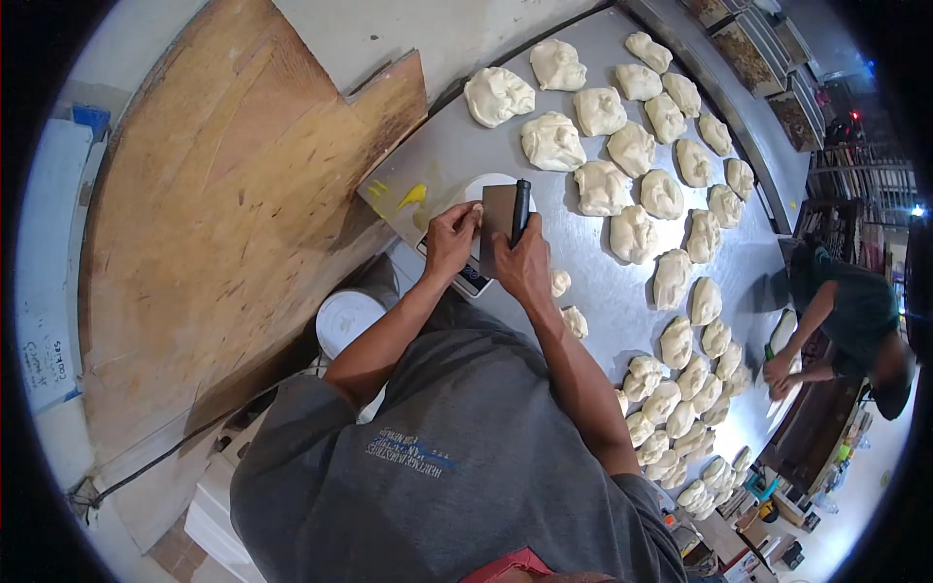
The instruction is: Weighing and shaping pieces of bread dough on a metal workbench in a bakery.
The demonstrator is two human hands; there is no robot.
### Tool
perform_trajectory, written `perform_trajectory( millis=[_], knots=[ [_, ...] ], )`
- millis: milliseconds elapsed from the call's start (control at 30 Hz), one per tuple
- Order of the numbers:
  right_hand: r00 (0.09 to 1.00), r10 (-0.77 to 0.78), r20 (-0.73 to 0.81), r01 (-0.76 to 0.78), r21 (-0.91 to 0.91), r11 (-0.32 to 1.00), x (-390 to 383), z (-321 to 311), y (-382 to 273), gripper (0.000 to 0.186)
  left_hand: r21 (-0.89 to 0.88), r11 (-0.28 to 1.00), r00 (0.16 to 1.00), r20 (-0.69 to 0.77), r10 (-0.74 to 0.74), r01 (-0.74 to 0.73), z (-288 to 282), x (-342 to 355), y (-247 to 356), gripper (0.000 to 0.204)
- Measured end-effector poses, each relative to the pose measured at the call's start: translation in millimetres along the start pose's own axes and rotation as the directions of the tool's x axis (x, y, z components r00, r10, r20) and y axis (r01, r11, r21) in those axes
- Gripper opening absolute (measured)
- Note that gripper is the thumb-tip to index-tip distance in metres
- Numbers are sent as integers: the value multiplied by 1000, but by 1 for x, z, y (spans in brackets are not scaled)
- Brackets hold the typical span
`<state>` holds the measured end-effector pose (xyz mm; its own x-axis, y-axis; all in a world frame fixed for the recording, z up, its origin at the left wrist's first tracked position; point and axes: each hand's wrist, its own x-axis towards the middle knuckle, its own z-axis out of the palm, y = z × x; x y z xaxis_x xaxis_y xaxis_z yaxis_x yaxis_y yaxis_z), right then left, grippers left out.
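Observation:
My right hand (526,260) grips a dough scraper (499,219) with a broad metal blade and a black handle. The blade stands over a kitchen scale (472,283) with a round white top, hiding much of it. Beside the blade, my left hand (450,239) has its fingertips pinched together; a pale bit shows at them, too small to name. Two small dough pieces (574,322) lie right of my right forearm. Many larger dough lumps (603,188) are spread over the metal table (583,255) beyond and to the right.
A wooden board (224,194) leans at the left. Below the table's left edge stands a bucket with a white lid (350,323). At the right, a co-worker (855,316) bends over the table, hands on a long pale piece with a green-handled tool. Stacked pans (753,53) stand at far right.

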<state>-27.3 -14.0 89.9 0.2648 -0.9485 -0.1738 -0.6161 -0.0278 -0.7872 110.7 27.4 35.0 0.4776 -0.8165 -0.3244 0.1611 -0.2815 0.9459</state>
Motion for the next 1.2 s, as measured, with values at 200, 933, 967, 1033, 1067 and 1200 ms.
perform_trajectory(
  millis=[200, 933, 967, 1033, 1067, 1200],
  knots=[
    [999, 29, -13, -29, -4, 1000, -3, 7, -9, 31, 128, 987, 994, -36, 103, -98, -1, 3, 0, 25],
    [918, 106, 382, -217, 260, 941, 77, -61, -11, 36, 1, 821, 342, 909, 237, -571, 81, -67, -25, 15],
    [911, 108, 398, -240, 301, 923, 78, -65, -11, 35, -86, 662, 264, 872, 412, -745, 104, -71, -46, 12],
    [895, 133, 426, -286, 319, 904, 78, -71, -15, 35, -19, 459, 170, 915, 366, -888, 130, -69, -70, 5],
    [881, 178, 438, -346, 342, 874, 75, -76, -16, 34, -15, 456, 175, 912, 371, -890, 147, -67, -97, 5],
    [861, 207, 464, -452, 514, 729, 56, -94, -8, 27, -133, 237, 50, 770, 636, -962, 161, -60, -124, 10]
  ],
)
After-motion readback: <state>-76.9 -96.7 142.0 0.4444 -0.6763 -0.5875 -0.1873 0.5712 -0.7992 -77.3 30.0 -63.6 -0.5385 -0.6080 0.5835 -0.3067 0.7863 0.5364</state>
